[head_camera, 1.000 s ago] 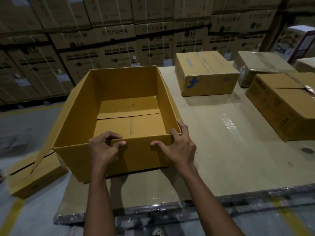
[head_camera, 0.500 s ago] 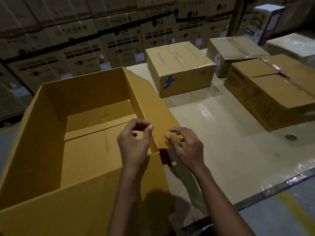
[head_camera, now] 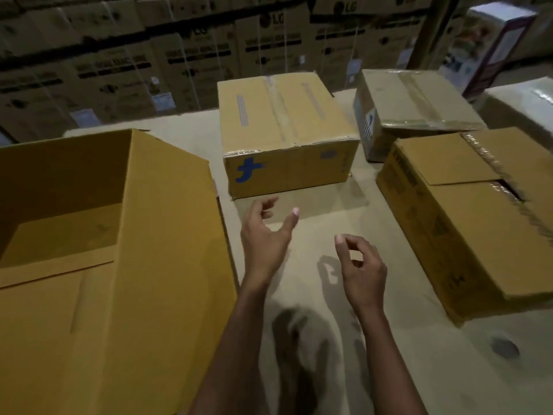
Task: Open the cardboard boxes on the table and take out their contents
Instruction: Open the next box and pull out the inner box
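I see my left hand [head_camera: 264, 238] and right hand [head_camera: 363, 266] hovering over the table [head_camera: 449, 354], fingers loosely curled, holding nothing; opened box [head_camera: 167, 250] at nine o'clock, taped box [head_camera: 287, 139] at twelve.

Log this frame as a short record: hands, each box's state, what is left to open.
left hand: holds nothing, above the table
right hand: fingers loosely curled, holds nothing
open box: left side, top open, nothing seen inside
logo box: centre, taped shut, just ahead of both hands
back box: right rear, taped shut
right box: flaps down, seam tape ragged, dark gap at the seam
left to open: logo box, back box, right box
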The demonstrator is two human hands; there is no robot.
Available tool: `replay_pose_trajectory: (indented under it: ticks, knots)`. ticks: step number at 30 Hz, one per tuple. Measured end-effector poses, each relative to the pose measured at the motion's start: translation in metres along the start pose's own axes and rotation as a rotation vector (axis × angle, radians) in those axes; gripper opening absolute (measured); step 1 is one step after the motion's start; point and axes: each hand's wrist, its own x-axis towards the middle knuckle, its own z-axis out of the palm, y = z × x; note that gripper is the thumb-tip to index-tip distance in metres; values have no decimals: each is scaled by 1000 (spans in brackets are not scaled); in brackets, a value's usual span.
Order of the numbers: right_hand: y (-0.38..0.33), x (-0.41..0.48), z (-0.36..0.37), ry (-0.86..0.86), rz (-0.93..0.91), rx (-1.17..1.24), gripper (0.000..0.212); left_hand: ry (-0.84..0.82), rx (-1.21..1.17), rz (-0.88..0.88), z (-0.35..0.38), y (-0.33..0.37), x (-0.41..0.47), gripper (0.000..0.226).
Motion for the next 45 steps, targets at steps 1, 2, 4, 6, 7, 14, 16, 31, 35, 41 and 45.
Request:
replay_pose_trajectory:
  ticks: [1,2,4,6,7,14,16,31,35,41,45]
  knots:
    - [4,21,1,-8,1,10,13,10,-23,-46,8,-6,20,46]
    - [5,43,3,-13,-4,21,13,20,-60,-92,14,-11,40,54]
    - [8,91,9,-8,-17,25,17,38,-136,-175,25,-24,79,70]
    - [10,141,17,-8,-30,12,24,82,-162,-243,32,-36,115,86]
    - [11,166,22,-17,-29,17,30,115,-159,-268,34,-43,134,96]
    - [18,283,57,-209,-27,-3,60,190,-191,-357,28,-73,218,132]
    - [31,289,61,-259,-28,2,62,191,-191,-351,28,-76,220,128]
    - [50,125,-36,-40,-19,-115,56,220,-112,-247,12,-88,15,115]
    - [51,43,-66,59,8,-86,51,186,-73,-217,-6,-87,-62,119]
    - [68,-61,-107,149,6,-147,53,161,-93,-263,-33,-74,-168,115]
    - [75,-117,-140,174,-3,-155,50,74,-127,-254,-50,-75,-237,115]
